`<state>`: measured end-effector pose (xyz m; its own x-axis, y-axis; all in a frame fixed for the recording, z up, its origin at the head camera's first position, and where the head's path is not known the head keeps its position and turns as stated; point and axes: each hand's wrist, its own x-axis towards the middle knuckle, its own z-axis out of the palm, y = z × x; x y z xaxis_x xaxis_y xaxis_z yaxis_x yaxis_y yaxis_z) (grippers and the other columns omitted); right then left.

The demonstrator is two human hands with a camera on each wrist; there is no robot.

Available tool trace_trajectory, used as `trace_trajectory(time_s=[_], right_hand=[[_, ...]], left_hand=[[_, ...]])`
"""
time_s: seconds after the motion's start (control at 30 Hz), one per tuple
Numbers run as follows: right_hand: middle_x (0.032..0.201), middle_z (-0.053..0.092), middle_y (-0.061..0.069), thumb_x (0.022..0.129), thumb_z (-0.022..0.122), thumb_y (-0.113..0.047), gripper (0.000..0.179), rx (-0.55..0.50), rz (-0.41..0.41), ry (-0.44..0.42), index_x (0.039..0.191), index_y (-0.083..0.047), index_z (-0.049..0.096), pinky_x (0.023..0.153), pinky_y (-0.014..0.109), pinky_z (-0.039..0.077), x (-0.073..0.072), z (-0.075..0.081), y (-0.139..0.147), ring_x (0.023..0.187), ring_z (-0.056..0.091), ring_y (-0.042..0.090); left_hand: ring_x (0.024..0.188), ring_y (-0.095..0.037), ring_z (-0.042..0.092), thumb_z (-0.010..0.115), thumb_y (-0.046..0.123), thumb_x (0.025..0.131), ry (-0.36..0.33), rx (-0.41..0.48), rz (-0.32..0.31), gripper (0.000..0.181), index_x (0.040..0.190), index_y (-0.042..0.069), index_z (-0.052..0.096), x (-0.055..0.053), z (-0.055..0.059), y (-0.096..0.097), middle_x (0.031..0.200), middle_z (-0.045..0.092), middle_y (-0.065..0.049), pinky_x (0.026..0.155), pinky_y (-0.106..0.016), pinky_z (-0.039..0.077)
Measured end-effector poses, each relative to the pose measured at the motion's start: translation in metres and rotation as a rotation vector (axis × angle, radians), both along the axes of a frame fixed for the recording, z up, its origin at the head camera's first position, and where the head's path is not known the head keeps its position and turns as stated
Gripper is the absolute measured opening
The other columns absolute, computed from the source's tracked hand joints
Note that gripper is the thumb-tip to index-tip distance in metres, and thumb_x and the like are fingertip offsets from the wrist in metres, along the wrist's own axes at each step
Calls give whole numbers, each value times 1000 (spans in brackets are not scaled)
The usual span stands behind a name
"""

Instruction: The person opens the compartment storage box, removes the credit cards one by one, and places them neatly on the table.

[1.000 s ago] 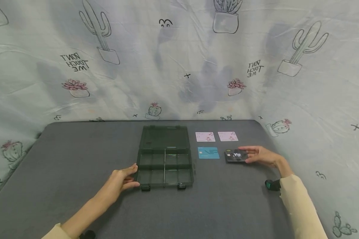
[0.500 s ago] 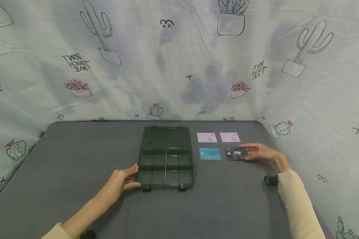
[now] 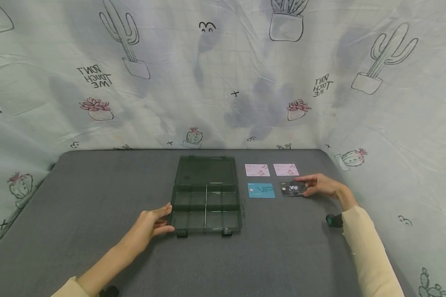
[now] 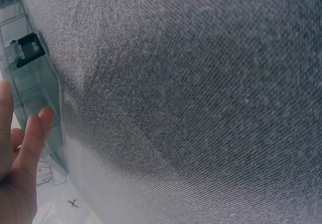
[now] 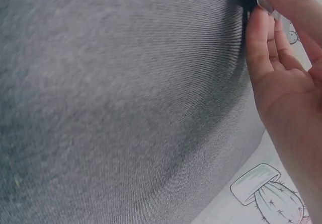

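Note:
A dark green see-through compartment box point(image 3: 223, 230) lies with its lid point(image 3: 206, 171) folded back. My left hand point(image 3: 148, 227) rests against the box's left wall, thumb near the front corner and fingers farther back. In the left wrist view, the fingers of the left hand point(image 4: 22, 168) lie extended alongside the box point(image 4: 43, 85). My right hand point(image 3: 321, 185) pinches the right end of a black "Vip" card point(image 3: 292, 188) between thumb and fingers. The right wrist view shows the right hand point(image 5: 287, 93) from the palm side, the card mostly hidden there.
A blue VIP card point(image 3: 261, 190) lies between the box and the black card. Behind them are two pink cards, one at left point(image 3: 257, 170) and one at right point(image 3: 286, 169). The grey table point(image 3: 107, 177) ends at a printed cloth backdrop point(image 3: 152, 111).
My right hand has shifted the black card slightly away from me, level with the blue card. The left hand stays at the box; the head view has shifted a little.

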<state>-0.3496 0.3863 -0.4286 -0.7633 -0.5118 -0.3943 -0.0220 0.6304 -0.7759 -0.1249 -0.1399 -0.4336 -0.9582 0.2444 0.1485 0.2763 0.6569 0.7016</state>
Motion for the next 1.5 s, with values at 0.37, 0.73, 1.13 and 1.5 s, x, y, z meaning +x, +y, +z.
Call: trace_trajectory(time_s=[0.37,0.73,1.13,1.5], right_hand=[[84,49,7,76,78,1,70,-13,-10,30,138,7,46,66,23,39,2,-1,0,76,45,12],[119,52,21,75,80,-2,66,34,-38,62,133,8,49,81,18,50,3,-1,-2,100,55,20],[123,58,28,74,81,-2,62,87,-48,143,129,10,54,77,16,53,6,-1,-8,97,61,18],[117,61,27,75,81,-4,61,92,-30,198,129,11,54,78,14,52,7,-2,-5,98,63,18]], left_hand=[[91,-38,68,75,6,78,-5,0,7,55,122,-19,54,0,-1,1,131,47,-33,74,-34,59],[90,-37,68,76,5,76,6,3,10,55,121,-19,54,1,-3,1,129,48,-34,73,-33,60],[89,-36,68,76,6,76,7,-8,8,55,120,-19,55,1,-6,2,129,48,-34,73,-32,60],[91,-37,68,76,7,78,-8,-2,7,55,121,-20,54,0,-1,1,131,47,-33,74,-34,59]])
